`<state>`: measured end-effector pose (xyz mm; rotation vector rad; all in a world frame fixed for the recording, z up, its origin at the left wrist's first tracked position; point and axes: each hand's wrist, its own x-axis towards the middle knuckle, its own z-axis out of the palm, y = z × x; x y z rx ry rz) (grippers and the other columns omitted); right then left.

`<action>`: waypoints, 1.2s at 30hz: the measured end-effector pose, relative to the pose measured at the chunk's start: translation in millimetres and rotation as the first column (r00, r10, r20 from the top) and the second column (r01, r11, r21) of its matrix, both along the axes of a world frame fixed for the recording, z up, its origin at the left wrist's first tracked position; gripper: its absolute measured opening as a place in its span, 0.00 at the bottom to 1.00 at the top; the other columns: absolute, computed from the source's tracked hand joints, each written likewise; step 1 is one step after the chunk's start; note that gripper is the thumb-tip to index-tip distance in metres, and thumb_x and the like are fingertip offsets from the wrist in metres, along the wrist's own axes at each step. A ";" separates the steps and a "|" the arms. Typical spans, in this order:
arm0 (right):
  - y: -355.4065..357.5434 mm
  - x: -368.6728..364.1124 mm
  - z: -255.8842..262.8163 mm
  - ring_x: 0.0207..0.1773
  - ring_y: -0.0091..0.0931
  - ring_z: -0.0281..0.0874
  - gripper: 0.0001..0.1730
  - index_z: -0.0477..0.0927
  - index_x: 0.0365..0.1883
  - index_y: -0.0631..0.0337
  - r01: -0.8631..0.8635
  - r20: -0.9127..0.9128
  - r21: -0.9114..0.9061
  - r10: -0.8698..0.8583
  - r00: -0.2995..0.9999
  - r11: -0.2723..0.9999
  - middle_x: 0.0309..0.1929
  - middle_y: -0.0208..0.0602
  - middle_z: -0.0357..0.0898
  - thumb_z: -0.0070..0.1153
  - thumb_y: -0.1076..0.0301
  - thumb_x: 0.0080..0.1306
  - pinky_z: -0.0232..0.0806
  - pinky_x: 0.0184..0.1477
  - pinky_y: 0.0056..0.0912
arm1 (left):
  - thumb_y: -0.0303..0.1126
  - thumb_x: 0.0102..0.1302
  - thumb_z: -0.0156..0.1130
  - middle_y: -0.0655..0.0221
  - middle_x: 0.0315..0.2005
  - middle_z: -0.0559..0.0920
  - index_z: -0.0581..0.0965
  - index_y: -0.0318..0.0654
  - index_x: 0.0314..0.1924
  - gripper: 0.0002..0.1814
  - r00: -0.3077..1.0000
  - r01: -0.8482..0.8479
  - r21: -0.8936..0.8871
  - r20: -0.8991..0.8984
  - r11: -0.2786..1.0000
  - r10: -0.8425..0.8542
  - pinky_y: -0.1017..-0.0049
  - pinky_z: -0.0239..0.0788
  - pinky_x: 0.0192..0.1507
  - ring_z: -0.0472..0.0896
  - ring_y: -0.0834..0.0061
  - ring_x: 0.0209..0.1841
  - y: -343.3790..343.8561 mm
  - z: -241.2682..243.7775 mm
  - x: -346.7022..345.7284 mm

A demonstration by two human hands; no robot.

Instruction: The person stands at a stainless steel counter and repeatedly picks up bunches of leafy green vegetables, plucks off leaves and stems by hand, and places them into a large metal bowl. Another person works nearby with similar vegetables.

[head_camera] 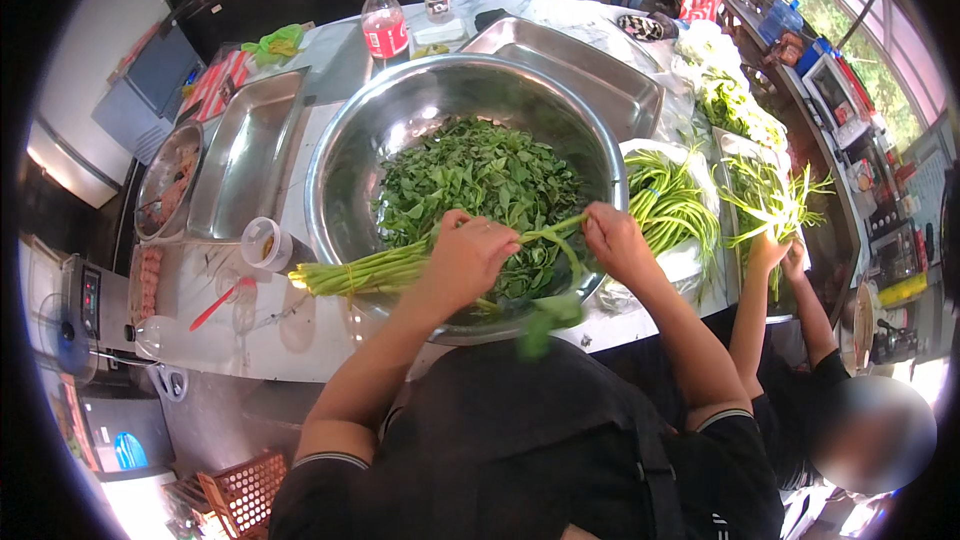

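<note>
Both my hands are over the near part of a large stainless steel bowl (pixel 337 127) with a heap of loose green leaves (pixel 480 172) inside. My left hand (pixel 469 255) pinches a leafy green stem (pixel 551 231). From the right, my right hand (pixel 616 240) grips the same stem's other end. A leaf (pixel 551 322) hangs blurred from it near the bowl's near rim. A bundle of green stems (pixel 367 270), tied with a band, lies across the bowl's left rim, partly hidden behind my left hand and forearm.
Steel trays (pixel 244 157) flank the bowl, with a cola bottle (pixel 386 26) behind. Long green beans (pixel 667 202) lie to the right. Beside me a co-worker's hands (pixel 772 251) hold greens (pixel 780 202). A plastic cup (pixel 266 244) and a red utensil (pixel 217 307) are at left.
</note>
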<state>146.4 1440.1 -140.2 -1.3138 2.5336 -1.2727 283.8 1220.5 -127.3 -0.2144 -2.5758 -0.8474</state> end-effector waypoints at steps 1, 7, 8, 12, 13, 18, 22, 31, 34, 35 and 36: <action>-8.8 -10.8 -19.0 0.33 0.44 0.76 0.07 0.73 0.31 0.64 0.107 -0.064 -0.053 -0.110 0.992 0.993 0.29 0.48 0.74 0.47 0.70 0.66 0.68 0.35 0.43 | 0.31 0.63 0.62 0.70 0.30 0.83 0.79 0.42 0.38 0.04 0.999 -0.011 -0.019 -0.040 1.000 0.011 0.66 0.58 0.50 0.77 0.65 0.32 6.7 2.5 -0.5; -2.5 -72.9 -31.6 0.28 0.26 0.70 0.09 0.77 0.35 0.58 0.637 0.792 -0.439 -0.061 0.607 0.634 0.28 0.28 0.72 0.48 0.64 0.71 0.68 0.33 0.31 | 0.31 0.65 0.59 0.68 0.31 0.84 0.79 0.41 0.37 0.04 0.977 -0.212 0.116 0.026 0.970 0.211 0.66 0.59 0.47 0.79 0.67 0.34 -12.1 5.2 8.7; -5.1 -65.2 -20.3 0.35 0.30 0.77 0.14 0.80 0.42 0.62 0.445 0.719 -0.311 -0.099 0.688 0.840 0.36 0.35 0.78 0.51 0.60 0.70 0.71 0.42 0.35 | 0.31 0.65 0.59 0.68 0.31 0.84 0.79 0.41 0.38 0.04 0.979 -0.204 0.107 -0.007 0.973 0.206 0.67 0.59 0.47 0.79 0.67 0.34 -12.3 5.0 11.0; -45.8 -21.9 24.0 0.47 0.38 0.80 0.21 0.80 0.50 0.66 0.141 -0.036 -0.280 -0.157 0.987 0.950 0.45 0.45 0.82 0.55 0.57 0.68 0.69 0.51 0.38 | 0.30 0.63 0.62 0.70 0.30 0.83 0.80 0.42 0.37 0.04 0.961 -0.249 0.042 -0.110 0.968 0.252 0.67 0.59 0.45 0.79 0.68 0.35 -7.1 8.0 -3.4; -44.6 -12.3 46.1 0.49 0.40 0.80 0.22 0.80 0.50 0.67 0.106 -0.032 -0.246 -0.117 0.993 0.963 0.45 0.47 0.82 0.56 0.57 0.68 0.69 0.52 0.38 | 0.30 0.62 0.63 0.71 0.30 0.83 0.80 0.42 0.37 0.04 0.953 -0.267 0.000 -0.145 0.964 0.264 0.67 0.58 0.44 0.80 0.69 0.35 -7.1 7.0 -6.1; -40.9 7.6 62.1 0.35 0.43 0.80 0.13 0.83 0.39 0.65 -0.084 0.248 0.079 0.062 0.967 0.993 0.32 0.51 0.81 0.57 0.63 0.64 0.70 0.40 0.38 | 0.29 0.60 0.64 0.72 0.30 0.83 0.80 0.43 0.37 0.04 0.959 -0.259 -0.129 -0.149 0.957 0.239 0.67 0.58 0.44 0.80 0.70 0.36 -5.0 10.2 -12.4; -40.6 5.1 41.4 0.28 0.43 0.78 0.11 0.83 0.35 0.65 -0.053 0.240 0.003 0.051 0.969 0.999 0.25 0.50 0.78 0.54 0.67 0.60 0.69 0.34 0.39 | 0.28 0.61 0.63 0.69 0.30 0.84 0.81 0.41 0.38 0.05 0.972 -0.216 -0.121 -0.126 0.969 0.201 0.66 0.59 0.46 0.80 0.67 0.36 -1.9 14.7 -7.7; -27.5 -43.1 15.1 0.32 0.38 0.80 0.09 0.83 0.33 0.65 0.408 0.116 -0.128 -0.395 0.912 0.904 0.27 0.44 0.80 0.59 0.68 0.61 0.71 0.38 0.36 | 0.35 0.74 0.54 0.74 0.26 0.76 0.78 0.37 0.41 0.10 0.990 -0.136 0.908 0.106 0.396 0.098 0.79 0.65 0.39 0.73 0.81 0.32 -46.8 10.7 -7.9; -46.3 -18.5 22.4 0.46 0.39 0.79 0.16 0.82 0.43 0.61 0.196 -0.311 -0.201 -0.252 0.916 0.960 0.42 0.43 0.80 0.63 0.69 0.56 0.70 0.48 0.40 | 0.34 0.74 0.53 0.73 0.27 0.75 0.77 0.36 0.43 0.10 0.998 -0.059 0.969 0.056 0.241 0.020 0.80 0.65 0.37 0.73 0.80 0.31 -52.3 14.8 -10.7; -56.6 -6.9 34.3 0.52 0.39 0.77 0.22 0.80 0.48 0.59 0.156 -0.405 -0.223 -0.237 0.883 0.962 0.48 0.42 0.78 0.64 0.70 0.53 0.68 0.54 0.44 | 0.34 0.74 0.52 0.73 0.27 0.75 0.77 0.36 0.43 0.09 0.997 -0.073 0.963 0.072 0.261 0.010 0.80 0.65 0.36 0.72 0.81 0.31 -52.1 14.5 -12.1; -64.3 4.7 44.4 0.54 0.40 0.76 0.25 0.78 0.52 0.59 0.041 -0.463 -0.163 -0.113 0.879 0.986 0.51 0.42 0.77 0.62 0.71 0.54 0.65 0.57 0.49 | 0.34 0.74 0.52 0.73 0.27 0.75 0.76 0.36 0.43 0.09 0.996 -0.087 0.956 0.090 0.279 0.001 0.80 0.65 0.35 0.72 0.81 0.31 -51.2 13.3 -12.3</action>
